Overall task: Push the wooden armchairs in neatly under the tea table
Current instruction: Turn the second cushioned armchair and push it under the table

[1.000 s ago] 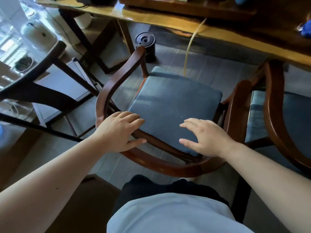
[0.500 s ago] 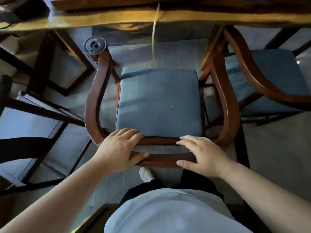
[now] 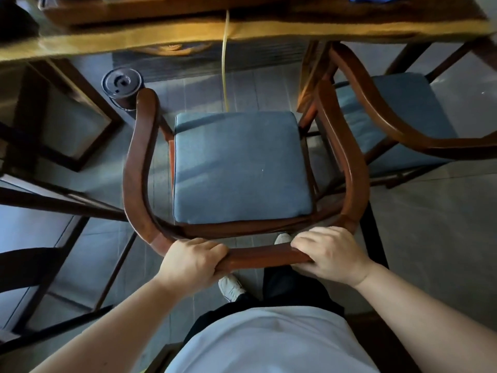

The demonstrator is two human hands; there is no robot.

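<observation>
Fingers (image 3: pixel 212 247) of the left hand (image 3: pixel 192 262) curled over the curved back rail of the wooden armchair (image 3: pixel 139 168), thumb beneath; grip closed on the rail at its left end. Right hand (image 3: pixel 329 255): fingers likewise wrapped over the same rail toward its right end, closed on the wood. Armchair: reddish-brown frame, horseshoe-shaped rail running from back into both arms, blue seat cushion (image 3: pixel 239 168) set within. Position: directly in front of the person, arm tips near the edge of the tea table (image 3: pixel 134 40), most of the seat not under the tabletop. Second armchair (image 3: pixel 376 109), same make, blue cushion: just beside on the right, its front under the table edge. Dark chair frame (image 3: pixel 53 205): left of the held chair. Round black cylindrical object (image 3: pixel 121 83): on the floor by the left arm tip. Yellow cord (image 3: pixel 223 63): hanging from the table edge to the cushion's far side. White shoes (image 3: pixel 230 288): below the rail.
</observation>
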